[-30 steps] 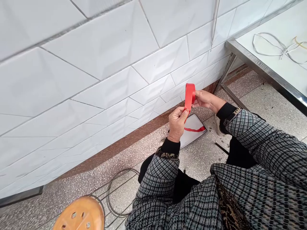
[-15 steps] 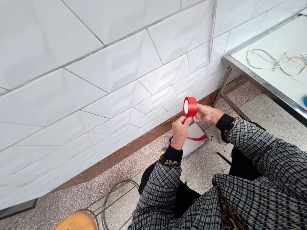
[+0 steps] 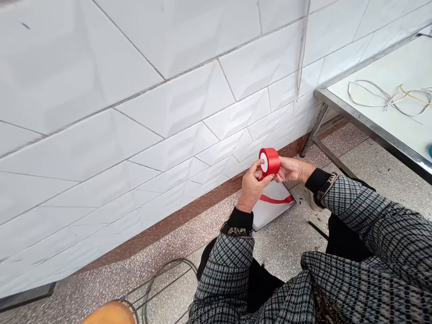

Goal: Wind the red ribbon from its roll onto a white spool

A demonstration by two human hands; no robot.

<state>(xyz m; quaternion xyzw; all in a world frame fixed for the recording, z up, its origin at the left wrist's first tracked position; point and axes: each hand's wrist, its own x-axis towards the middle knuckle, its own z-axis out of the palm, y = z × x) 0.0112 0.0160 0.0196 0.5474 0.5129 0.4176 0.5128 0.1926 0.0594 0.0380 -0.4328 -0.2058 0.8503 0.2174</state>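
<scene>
Both hands hold a roll of red ribbon [image 3: 272, 161] with a white end face, in front of the tiled wall. My left hand [image 3: 251, 186] is closed on its near left side, with a finger at the white centre and the thumb under the roll. From the right, my right hand [image 3: 290, 169] grips the roll's far side; some of its fingertips are hidden behind it. Below the hands, a flat white panel with a dark edge [image 3: 270, 213] lies on the speckled floor. Across it runs a strip of red ribbon [image 3: 275, 199], whose upper end passes behind my left hand.
At right stands a metal-framed table [image 3: 374, 126] with a loose coil of white and yellow cord [image 3: 388, 96] on it. A stool with an orange seat [image 3: 110, 313] and wire frame is at lower left. A thin dark rod [image 3: 318, 230] and small scraps lie on the floor.
My left hand has shifted from pinching below the roll to holding its side, a finger now at the white centre. The camera view has tilted slightly, so the scene sits lower.
</scene>
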